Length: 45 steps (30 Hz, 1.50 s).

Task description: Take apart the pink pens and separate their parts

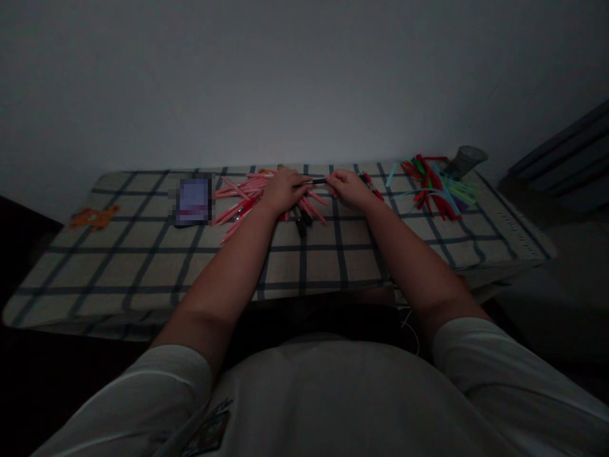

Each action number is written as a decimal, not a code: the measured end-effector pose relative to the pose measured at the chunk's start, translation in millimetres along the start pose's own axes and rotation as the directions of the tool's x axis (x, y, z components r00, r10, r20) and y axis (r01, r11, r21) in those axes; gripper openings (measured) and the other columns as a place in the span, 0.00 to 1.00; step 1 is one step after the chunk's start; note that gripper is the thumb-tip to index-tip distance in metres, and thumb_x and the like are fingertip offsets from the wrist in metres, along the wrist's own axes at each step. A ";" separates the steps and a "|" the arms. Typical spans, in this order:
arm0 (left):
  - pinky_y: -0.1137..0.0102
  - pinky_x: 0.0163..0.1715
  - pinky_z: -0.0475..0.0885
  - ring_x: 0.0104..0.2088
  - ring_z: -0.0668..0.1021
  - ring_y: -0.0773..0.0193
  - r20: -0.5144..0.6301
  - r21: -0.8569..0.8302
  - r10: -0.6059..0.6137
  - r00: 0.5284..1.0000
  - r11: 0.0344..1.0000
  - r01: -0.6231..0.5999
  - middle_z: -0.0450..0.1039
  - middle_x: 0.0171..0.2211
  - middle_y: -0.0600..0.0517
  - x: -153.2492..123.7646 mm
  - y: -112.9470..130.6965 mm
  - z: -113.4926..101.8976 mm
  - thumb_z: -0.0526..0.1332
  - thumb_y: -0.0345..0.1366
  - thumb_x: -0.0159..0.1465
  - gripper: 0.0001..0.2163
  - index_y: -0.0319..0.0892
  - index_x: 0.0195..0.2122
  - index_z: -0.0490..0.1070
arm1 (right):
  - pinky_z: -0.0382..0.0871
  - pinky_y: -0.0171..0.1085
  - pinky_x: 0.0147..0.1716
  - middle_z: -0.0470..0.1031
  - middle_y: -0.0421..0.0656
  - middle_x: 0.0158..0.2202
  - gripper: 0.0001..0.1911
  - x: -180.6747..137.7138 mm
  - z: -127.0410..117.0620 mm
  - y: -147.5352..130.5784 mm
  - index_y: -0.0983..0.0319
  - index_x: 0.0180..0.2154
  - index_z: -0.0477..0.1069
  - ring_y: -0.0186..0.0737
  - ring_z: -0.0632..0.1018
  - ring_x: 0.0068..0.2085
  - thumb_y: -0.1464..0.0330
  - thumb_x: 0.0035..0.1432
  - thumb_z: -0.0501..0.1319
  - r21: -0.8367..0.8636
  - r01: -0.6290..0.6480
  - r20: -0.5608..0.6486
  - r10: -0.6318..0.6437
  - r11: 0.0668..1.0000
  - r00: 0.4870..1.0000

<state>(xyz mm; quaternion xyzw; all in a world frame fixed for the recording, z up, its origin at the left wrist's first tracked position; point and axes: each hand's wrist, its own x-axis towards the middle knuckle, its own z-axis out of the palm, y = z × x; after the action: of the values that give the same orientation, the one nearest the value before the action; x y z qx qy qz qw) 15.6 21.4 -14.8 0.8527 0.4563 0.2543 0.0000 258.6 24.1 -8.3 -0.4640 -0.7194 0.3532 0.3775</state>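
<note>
A slim black pen (pixel 318 181) lies level between my two hands. My right hand (pixel 349 188) pinches its right end between thumb and fingers. At its left end, the fingertips of my left hand (pixel 283 190) close on the pen; the thumb is mostly hidden. Below and around my left hand spreads a loose pile of pink pencils (pixel 238 188), with some red pens (pixel 246 207) mixed in. Several black pens (pixel 301 222) lie just in front of my left hand. Right of my right hand are red-and-black pens (pixel 372 185).
A checked cloth (pixel 323 260) covers the table against the wall. A phone (pixel 194 200) with a blurred screen lies left, beyond it an orange cutout (pixel 95 217). On the right are coloured strips (pixel 435 190) and a glass (pixel 469 160). A white cable (pixel 415 333) hangs below.
</note>
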 end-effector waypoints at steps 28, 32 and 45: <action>0.54 0.57 0.72 0.53 0.79 0.47 -0.022 0.026 0.018 1.000 1.000 -0.017 0.84 0.47 0.41 0.3 -4.3 4.0 0.59 0.45 0.76 0.20 0.45 0.61 0.84 | 0.60 0.34 0.30 0.67 0.32 0.23 0.12 -0.2 4.6 0.6 0.57 0.35 0.67 0.34 0.68 0.26 0.62 0.74 0.63 0.129 -0.036 0.002 0.036 0.991 0.999; 0.54 0.57 0.72 0.52 0.79 0.48 -0.026 0.030 0.021 0.999 0.999 -0.020 0.84 0.47 0.42 1.1 -5.4 4.9 0.59 0.45 0.76 0.19 0.47 0.60 0.85 | 0.61 0.33 0.30 0.68 0.33 0.24 0.12 -2.3 2.3 -2.1 0.57 0.35 0.68 0.34 0.69 0.27 0.62 0.74 0.63 0.095 -0.045 0.017 0.044 0.994 0.999; 0.56 0.54 0.73 0.49 0.80 0.48 0.010 0.041 0.053 0.999 0.998 -0.053 0.85 0.45 0.40 0.9 -6.6 5.7 0.58 0.47 0.77 0.21 0.43 0.59 0.84 | 0.61 0.36 0.33 0.68 0.34 0.23 0.18 -5.9 0.3 -4.5 0.56 0.31 0.64 0.36 0.67 0.27 0.62 0.76 0.61 0.010 -0.007 0.005 0.007 1.000 1.000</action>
<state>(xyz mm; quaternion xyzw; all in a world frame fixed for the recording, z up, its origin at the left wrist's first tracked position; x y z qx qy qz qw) 13.3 27.2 -20.9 0.8655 0.4388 0.2407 -0.0223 258.2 17.1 -5.9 -0.4638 -0.7170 0.3591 0.3766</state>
